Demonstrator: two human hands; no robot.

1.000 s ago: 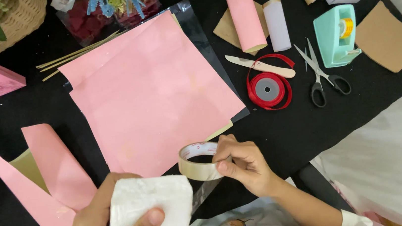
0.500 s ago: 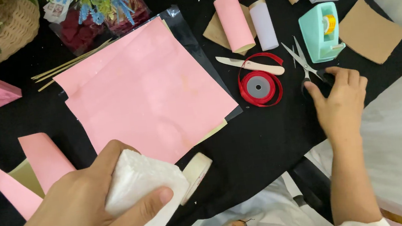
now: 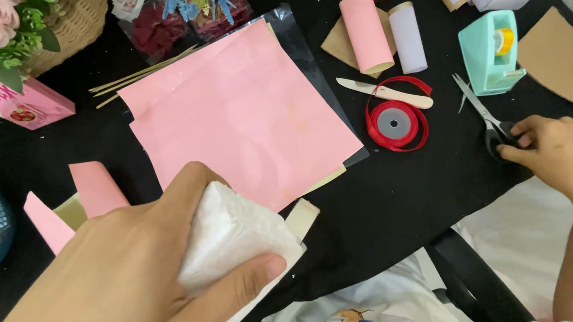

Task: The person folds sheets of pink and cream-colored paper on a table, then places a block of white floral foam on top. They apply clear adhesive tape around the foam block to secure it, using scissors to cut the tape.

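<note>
A white foam block [image 3: 227, 242] is gripped low in the frame by the left hand [image 3: 122, 285], thumb pressed along its near edge and fingers wrapped over the top. Off to the right, the black handles of the scissors [image 3: 492, 125] are covered by the closed fingers of the right hand [image 3: 559, 153] on the black tablecloth [image 3: 390, 200]. Between the hands lie pink paper sheets [image 3: 239, 116]. Beyond are seen a red ribbon spool [image 3: 396, 122], a craft knife [image 3: 386, 91] and a mint tape dispenser [image 3: 491, 51].
</note>
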